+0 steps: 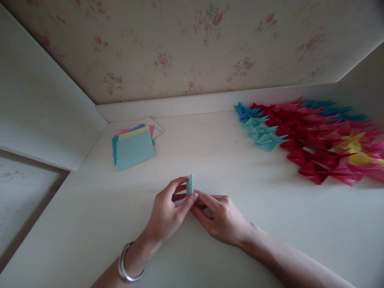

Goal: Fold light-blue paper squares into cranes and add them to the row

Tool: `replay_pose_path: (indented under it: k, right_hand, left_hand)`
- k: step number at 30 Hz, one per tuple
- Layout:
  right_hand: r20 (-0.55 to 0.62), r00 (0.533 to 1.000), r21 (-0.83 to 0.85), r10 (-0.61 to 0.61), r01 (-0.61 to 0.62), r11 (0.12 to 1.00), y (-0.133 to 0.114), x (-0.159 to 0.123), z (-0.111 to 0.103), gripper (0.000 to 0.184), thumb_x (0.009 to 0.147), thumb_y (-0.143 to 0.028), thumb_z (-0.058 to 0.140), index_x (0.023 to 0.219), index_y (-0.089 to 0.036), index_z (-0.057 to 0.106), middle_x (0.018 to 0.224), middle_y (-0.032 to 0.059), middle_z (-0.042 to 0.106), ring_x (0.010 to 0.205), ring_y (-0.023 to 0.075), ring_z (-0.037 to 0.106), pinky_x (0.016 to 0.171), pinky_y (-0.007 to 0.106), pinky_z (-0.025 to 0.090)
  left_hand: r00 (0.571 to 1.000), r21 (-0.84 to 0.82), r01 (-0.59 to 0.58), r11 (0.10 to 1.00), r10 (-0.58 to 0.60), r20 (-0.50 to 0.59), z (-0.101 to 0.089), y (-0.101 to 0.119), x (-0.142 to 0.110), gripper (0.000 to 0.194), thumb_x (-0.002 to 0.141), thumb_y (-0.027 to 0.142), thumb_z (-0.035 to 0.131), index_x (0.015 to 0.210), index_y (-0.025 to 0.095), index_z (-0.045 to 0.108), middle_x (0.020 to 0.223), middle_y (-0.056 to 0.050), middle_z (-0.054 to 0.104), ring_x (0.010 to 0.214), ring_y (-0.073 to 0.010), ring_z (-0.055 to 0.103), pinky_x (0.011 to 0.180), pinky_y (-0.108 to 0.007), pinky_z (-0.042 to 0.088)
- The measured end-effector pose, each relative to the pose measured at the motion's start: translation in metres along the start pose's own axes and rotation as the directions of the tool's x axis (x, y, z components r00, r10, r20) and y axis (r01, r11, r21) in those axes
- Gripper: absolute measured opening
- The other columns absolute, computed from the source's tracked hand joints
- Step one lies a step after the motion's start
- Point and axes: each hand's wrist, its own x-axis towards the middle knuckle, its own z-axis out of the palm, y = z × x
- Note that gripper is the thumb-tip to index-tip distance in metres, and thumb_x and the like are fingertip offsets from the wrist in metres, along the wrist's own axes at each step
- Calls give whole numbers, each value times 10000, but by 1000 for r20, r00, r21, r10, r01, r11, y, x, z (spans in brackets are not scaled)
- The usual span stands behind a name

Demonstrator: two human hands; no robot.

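Observation:
A small folded piece of light teal paper (190, 185) stands upright between my hands, above the middle of the white table. My left hand (168, 208) has it between the thumb and fingers along its left side and lower end. At the paper's lower end, the fingertips of my right hand (223, 219) are pinched together, meeting my left thumb. The lower tip of the paper is hidden behind the fingers. A silver bangle (124, 264) circles my left wrist.
Square paper sheets (135, 150) lie stacked at the back left, light teal on top. Many folded paper cranes fill the back right: teal ones (268, 141), red ones (313, 170), blue ones (330, 109), pink and yellow ones. A floral wall (180, 52) rises behind the table (90, 224).

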Motion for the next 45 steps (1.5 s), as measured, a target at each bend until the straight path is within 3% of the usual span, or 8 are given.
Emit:
replay_pose_path:
  k: [5, 10, 22, 28, 33, 37, 41, 45]
  right_hand:
    - [36, 996, 276, 79, -86, 957, -2, 3, -7, 341, 911, -317, 624, 1243, -257, 579, 1008, 34, 768, 846, 193, 740, 763, 308, 585]
    - [97, 988, 425, 124, -154, 892, -2, 5, -9, 326, 920, -341, 618, 1232, -251, 589, 996, 38, 765, 857, 186, 732, 732, 294, 601]
    - [93, 990, 446, 108, -139, 884, 1, 6, -10, 290, 903, -310, 617, 1162, -179, 625, 839, 36, 732, 687, 140, 646, 592, 232, 510]
    - [-69, 996, 152, 63, -52, 987, 4, 4, -9, 286, 895, -162, 485, 1150, -183, 614, 671, -26, 647, 526, 100, 521, 513, 218, 412]
    - [-208, 978, -58, 28, -41, 997, 10, 2, -1, 256, 796, -105, 506, 990, -184, 652, 679, -6, 676, 528, 118, 580, 516, 219, 424]
    - [-321, 940, -214, -116, 47, 976, 16, 2, 0, 317, 776, -67, 494, 1016, -193, 659, 725, 13, 728, 556, 141, 638, 551, 232, 460]
    - [-343, 871, -430, -353, 188, 883, 23, 6, -8, 238, 834, -64, 511, 996, -161, 656, 708, 33, 735, 560, 162, 661, 580, 266, 472]
    - [-277, 817, -554, -507, 295, 778, 28, 10, -20, 191, 881, -54, 529, 1011, -139, 640, 709, 43, 736, 564, 157, 663, 588, 276, 471]
  left_hand:
    - [988, -225, 125, 966, -101, 117, -7, 1, 1, 427, 846, 300, 722, 1239, 210, 581, 1265, -105, 668, 1055, -251, 705, 877, -341, 607]
    - [978, -295, 165, 941, -118, 170, -10, 2, 1, 429, 853, 279, 719, 1258, 212, 597, 1301, -106, 652, 1040, -245, 710, 892, -326, 591]
    - [976, -329, 158, 931, -98, 193, -10, 3, 0, 415, 880, 280, 689, 1276, 193, 601, 1320, -104, 648, 1083, -255, 689, 934, -323, 557]
    - [987, -200, 41, 979, -8, 163, -9, 1, -3, 395, 917, 273, 632, 1302, 202, 584, 1304, -110, 644, 1090, -240, 677, 940, -340, 563]
    - [967, -65, -121, 991, 132, 219, -4, 3, -10, 384, 888, 225, 659, 1271, 238, 638, 1377, -95, 571, 1203, -248, 602, 995, -339, 537]
    - [982, -301, 93, 949, -38, 184, 9, 7, -4, 335, 840, 282, 730, 1169, 227, 708, 1356, -84, 610, 1178, -241, 619, 976, -312, 538]
    - [952, -590, 273, 760, -300, 55, 30, 11, 12, 169, 821, 316, 755, 919, 179, 745, 1010, -58, 758, 900, -162, 700, 801, -242, 584]
    - [907, -720, 374, 585, -394, 151, 35, 15, 21, 344, 760, 221, 817, 1086, 192, 713, 941, -53, 772, 880, -144, 708, 770, -204, 574]
